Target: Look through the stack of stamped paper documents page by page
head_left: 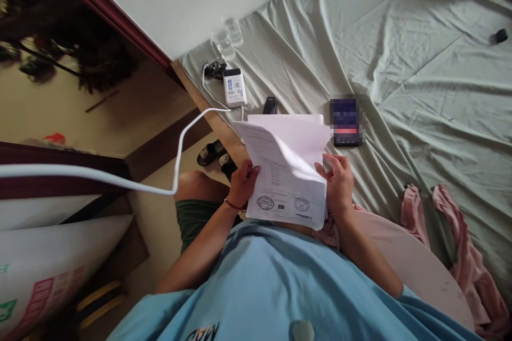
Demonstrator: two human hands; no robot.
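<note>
Printed sheets of paper [286, 200] are in front of my belly, with round and oval stamps and a small square code near the bottom. The top sheet is bent upward, and paler pages show behind it. My left hand [244, 185] pinches the left edge, thumb on top. At the right edge, my right hand [339, 182] is closed on the papers, its thumb and forefinger close to the curled sheet. Just beyond the papers lies a narrow black object [270, 105], partly covered. A phone [346, 121] with a blurred-out screen rests on the bed to the right.
A white power bank [234, 88] with a white cable [120, 181] lies near the bed's wooden edge. Clear cups [227, 42] stand behind it. Pink cloth [450, 218] lies on the green-grey sheet [320, 48]. Dark sandals [210, 153] are on the floor.
</note>
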